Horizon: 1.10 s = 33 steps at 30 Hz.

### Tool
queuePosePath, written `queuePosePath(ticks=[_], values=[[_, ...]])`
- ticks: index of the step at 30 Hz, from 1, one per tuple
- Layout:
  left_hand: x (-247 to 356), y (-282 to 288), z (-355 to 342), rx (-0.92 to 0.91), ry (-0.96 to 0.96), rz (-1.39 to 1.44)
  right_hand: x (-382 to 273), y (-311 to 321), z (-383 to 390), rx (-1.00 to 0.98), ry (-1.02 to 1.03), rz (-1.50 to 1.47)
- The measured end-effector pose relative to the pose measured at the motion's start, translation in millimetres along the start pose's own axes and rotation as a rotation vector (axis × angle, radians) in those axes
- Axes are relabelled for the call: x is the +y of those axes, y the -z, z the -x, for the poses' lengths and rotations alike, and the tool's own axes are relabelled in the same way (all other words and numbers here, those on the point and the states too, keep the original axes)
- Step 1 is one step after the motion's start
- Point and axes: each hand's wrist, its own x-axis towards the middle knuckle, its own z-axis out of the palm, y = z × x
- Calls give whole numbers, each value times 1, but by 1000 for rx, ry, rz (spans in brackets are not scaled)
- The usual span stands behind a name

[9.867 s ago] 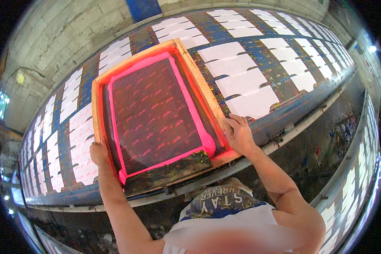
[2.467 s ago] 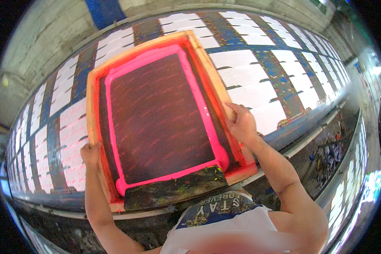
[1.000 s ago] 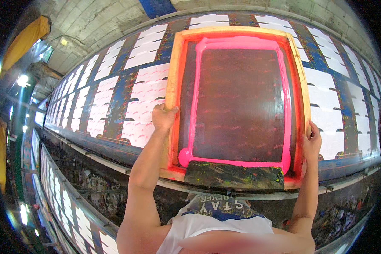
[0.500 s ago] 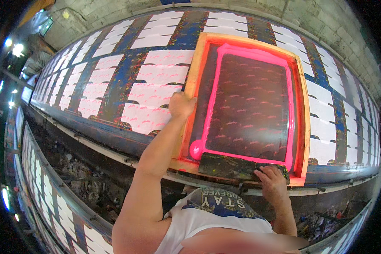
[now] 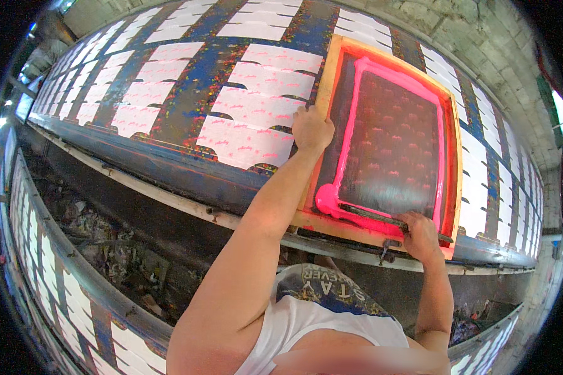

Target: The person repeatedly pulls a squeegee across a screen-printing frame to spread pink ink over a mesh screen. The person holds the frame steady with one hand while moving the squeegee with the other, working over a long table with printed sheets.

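A wooden-framed printing screen [image 5: 351, 232] rests on the long table, with a dark mesh [image 5: 394, 137] inside it. Bright pink ink [image 5: 326, 199] borders the mesh, thickest at the near left corner. My left hand [image 5: 313, 128] is closed on the frame's left side. At the near end of the mesh, my right hand [image 5: 422, 234] grips the right part of a dark squeegee [image 5: 372, 214]. Only the squeegee's narrow edge shows, lying across the screen with pink ink on its near side. The right fingertips are partly hidden.
White cut pieces with pink print [image 5: 256, 103] lie left of the screen; plain white pieces [image 5: 473, 178] lie to its right. A metal rail [image 5: 213, 217] runs along the table's near edge. Another table with white pieces [image 5: 69, 294] stands at the lower left, beyond a littered gap [image 5: 116, 250].
The squeegee has tipped from showing its broad dark face to showing a narrow edge, and sits slightly farther from the near rim. My left hand keeps the frame's left side. The whole view has shifted.
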Motion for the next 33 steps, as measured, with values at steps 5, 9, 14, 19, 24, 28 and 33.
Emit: queuePosePath(ticks=[5,9,14,19,24,28,33], values=[[-2,-1,1,-22,-8,2,-6,-34,13,50,-21,115],[-4,-4,0,-32,1,-16,-1,-51,4,196,42,112],[-7,-12,-7,13,-80,-109,38,-48,-72,371,145,203],[-3,-15,-4,73,-82,-113,104,-23,-186,436,129,250],[-1,-19,-3,105,-61,-229,164,10,-307,443,90,287],[-7,-24,-3,88,-111,-232,202,39,-390,385,60,298],[-7,-28,-4,114,-181,-268,233,79,-452,305,20,261]])
